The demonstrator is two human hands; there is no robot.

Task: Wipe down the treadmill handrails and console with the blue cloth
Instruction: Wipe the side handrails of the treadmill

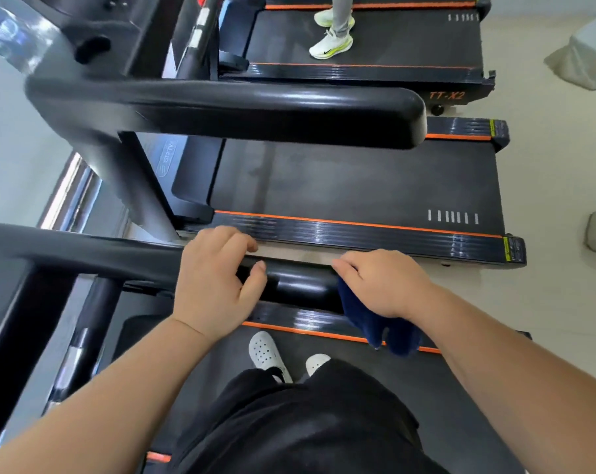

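Cloth [375,323], dark blue, sits bunched under the right hand [382,285] at the free end of the handrail [296,285]. Its loose part hangs below the bar, over the orange-edged side strip. The right fingers are folded over the top of the bundle and clamp it to the rail, which looks like a grip meant for dragging the fabric along the bar and not just carrying it. A little further up the same rail, with bare black bar between the two, the left hand [214,282] holds on. Its fingers bend over the far side and the thumb lies on the top face, probably to steady the person while the other arm wipes.

The person stands on the belt [426,388] in white clogs [264,352], turned towards this side rail. This treadmill's console lies off to the left and mostly out of view, so it likely remains to be wiped.

Beyond are a second treadmill [358,186] with its own thick black rail, and a third where someone's pale sneakers [330,42] stand on the deck.
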